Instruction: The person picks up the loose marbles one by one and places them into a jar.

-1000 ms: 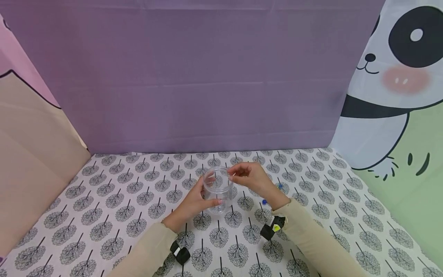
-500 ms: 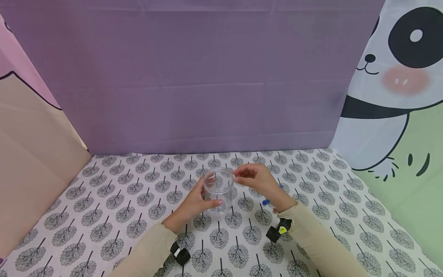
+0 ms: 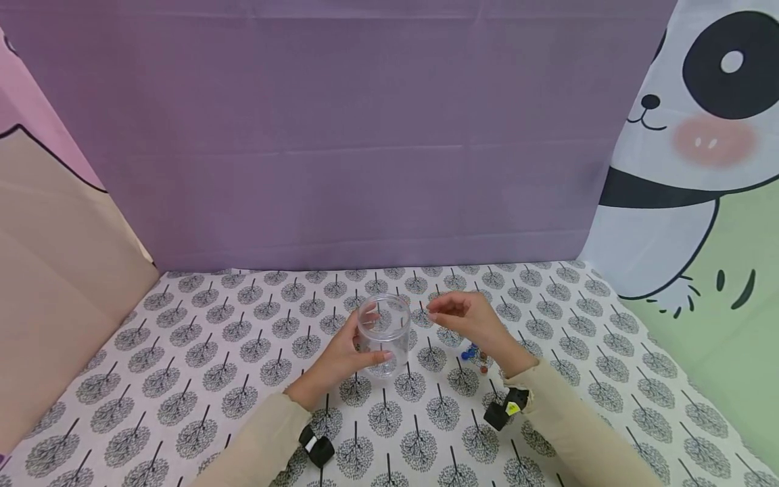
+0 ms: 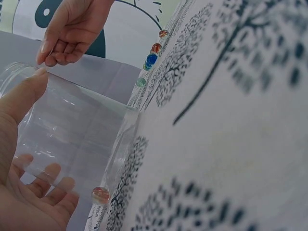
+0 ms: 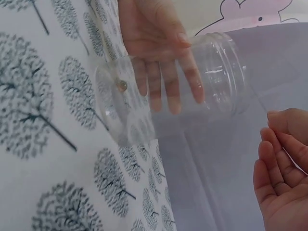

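My left hand [image 3: 347, 352] grips a clear, lidless jar [image 3: 385, 341] round its side, thumb in front and fingers behind. The jar stands upright on the cloth. Low in it, in the left wrist view, shows one orange and clear marble [image 4: 100, 195]. To the right of the rim hovers my right hand [image 3: 465, 318], fingers loosely bent and thumb near the forefinger, with nothing visible held. Beneath its wrist lie several glass marbles, among them a blue marble [image 3: 467, 354] and a reddish marble [image 3: 483, 370]; a green marble [image 4: 140, 82] shows in the left wrist view.
A white cloth [image 3: 201, 406] printed with dark trees covers the table. Behind it hangs a purple backdrop [image 3: 365, 169], with a panda-print curtain [image 3: 688, 223] at the right and a beige and pink one [image 3: 61, 270] at the left.
My right hand has drawn away from the jar's rim to the right, uncovering more of the marbles. My left hand and the jar have stayed in place.
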The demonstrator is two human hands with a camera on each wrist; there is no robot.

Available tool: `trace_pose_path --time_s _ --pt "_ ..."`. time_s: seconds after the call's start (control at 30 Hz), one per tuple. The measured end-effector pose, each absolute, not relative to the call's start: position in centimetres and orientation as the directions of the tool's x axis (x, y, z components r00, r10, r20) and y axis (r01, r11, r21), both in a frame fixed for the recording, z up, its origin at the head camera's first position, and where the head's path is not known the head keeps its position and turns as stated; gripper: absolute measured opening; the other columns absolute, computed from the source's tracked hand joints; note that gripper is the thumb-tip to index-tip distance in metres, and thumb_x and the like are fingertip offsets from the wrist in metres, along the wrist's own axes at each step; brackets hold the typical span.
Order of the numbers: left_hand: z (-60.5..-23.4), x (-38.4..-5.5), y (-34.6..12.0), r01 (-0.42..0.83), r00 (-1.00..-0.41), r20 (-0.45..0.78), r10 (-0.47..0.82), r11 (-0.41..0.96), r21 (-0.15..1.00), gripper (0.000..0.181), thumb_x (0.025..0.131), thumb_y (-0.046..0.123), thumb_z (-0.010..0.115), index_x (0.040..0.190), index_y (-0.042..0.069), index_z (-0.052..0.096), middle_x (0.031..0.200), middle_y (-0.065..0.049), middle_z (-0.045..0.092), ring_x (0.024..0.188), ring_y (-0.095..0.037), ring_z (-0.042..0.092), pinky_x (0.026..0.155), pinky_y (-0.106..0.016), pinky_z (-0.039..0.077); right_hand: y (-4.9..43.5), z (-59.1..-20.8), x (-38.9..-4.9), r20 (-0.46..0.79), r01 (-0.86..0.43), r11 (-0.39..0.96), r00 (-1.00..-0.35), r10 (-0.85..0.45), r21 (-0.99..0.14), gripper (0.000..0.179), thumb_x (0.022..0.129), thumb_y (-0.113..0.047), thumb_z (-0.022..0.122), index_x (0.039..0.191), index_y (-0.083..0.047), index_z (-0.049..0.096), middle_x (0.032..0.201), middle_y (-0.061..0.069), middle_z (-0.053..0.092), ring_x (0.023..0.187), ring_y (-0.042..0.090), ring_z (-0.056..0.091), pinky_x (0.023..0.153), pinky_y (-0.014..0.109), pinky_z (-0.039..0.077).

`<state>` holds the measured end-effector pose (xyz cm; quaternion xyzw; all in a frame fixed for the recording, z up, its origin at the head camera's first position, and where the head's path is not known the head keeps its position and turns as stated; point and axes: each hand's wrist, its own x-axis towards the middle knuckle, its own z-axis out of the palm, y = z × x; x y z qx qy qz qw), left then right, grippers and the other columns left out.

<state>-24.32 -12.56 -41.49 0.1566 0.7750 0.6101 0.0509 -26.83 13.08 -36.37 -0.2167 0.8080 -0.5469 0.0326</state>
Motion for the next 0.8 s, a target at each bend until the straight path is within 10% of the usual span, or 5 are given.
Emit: trace_pose_path --time_s 0.8 --pt "-41.7 -24.6 -12.6 0.173 -0.951 0.101 0.294 0.228 0.958 0.095 0.071 0.020 0.082 0.147 0.030 0.026 0.146 -0.010 0.037 0.118 -0.030 0.048 0.101 -0.058 0.036 18.1 -38.2 -27.0 0.158 -0.277 0.348 -0.929 -0.334 -0.896 0.030 0.087 -0.016 0.067 0.109 0.004 0.064 0.109 0.024 0.064 0.092 0.038 0.061 0.079 0.040 0.054"
